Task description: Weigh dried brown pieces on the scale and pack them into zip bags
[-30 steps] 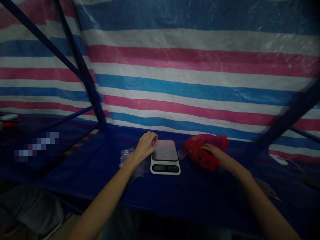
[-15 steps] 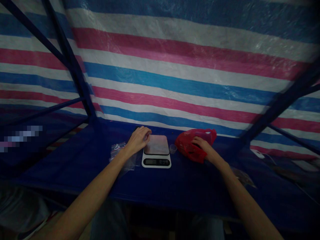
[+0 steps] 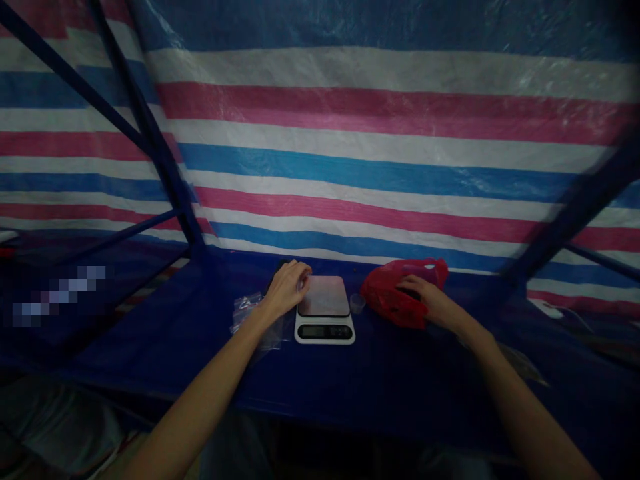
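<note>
My left hand (image 3: 289,288) is at the left edge of a white kitchen scale (image 3: 325,332), fingers curled around something small and see-through that I cannot make out. The scale's square metal plate (image 3: 324,297) has nothing on it, and its display is too dim to read. Just right of the scale stands a small clear plastic cup (image 3: 357,304). My right hand (image 3: 425,295) grips a crumpled red plastic bag (image 3: 387,293) at its opening, the fingers bent over the edge. What lies inside the bag is hidden.
Clear plastic zip bags (image 3: 255,320) lie left of the scale, partly under my left forearm. A dark object (image 3: 276,272) sits behind my left hand. Another clear bag (image 3: 523,363) is beyond my right forearm. Blue metal posts (image 3: 173,180) and a striped tarp (image 3: 360,160) enclose the blue table (image 3: 320,387).
The view has shifted slightly, so everything on the table appears a little further right. My right fingers have bent more at the red bag's opening. My left hand stays beside the scale.
</note>
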A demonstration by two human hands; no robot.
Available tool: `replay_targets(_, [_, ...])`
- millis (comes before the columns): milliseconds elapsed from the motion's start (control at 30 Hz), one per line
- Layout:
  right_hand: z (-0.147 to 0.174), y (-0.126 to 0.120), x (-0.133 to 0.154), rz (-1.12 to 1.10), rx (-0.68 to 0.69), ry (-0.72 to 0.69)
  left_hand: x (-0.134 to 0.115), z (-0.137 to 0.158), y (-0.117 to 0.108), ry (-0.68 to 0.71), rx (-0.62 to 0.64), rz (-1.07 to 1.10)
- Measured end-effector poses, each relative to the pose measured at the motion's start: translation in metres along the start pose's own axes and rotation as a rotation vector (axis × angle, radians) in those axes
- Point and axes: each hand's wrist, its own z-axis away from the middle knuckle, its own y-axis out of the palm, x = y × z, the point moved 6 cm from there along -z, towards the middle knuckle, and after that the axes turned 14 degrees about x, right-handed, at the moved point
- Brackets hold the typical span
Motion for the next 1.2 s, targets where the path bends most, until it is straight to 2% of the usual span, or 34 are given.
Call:
replay_targets(300, [-0.001,0.004,0.003,-0.025,0.081,-0.031,-0.010,-0.002,0.000,0.068,0.014,0.005])
replay_targets(667, [-0.006,0.003,0.025,-0.020,0.020,-0.152,-0.009,-0.004,0.003,0.051,0.040,0.018])
replay_targets(867, [-0.002,-0.008,0.034,0.004,-0.033,-0.116,-0.003,-0.003,0.000,0.006,0.053,0.038])
replay_targets(1033, [-0.001,-0.013,0.036,-0.017,-0.076,-0.097,-0.007,-0.003,-0.002,0.006,0.076,0.037])
replay_targets(1200, [-0.002,-0.011,0.028,-0.049,-0.046,-0.101,-0.012,-0.004,0.000,0.035,0.093,0.015])
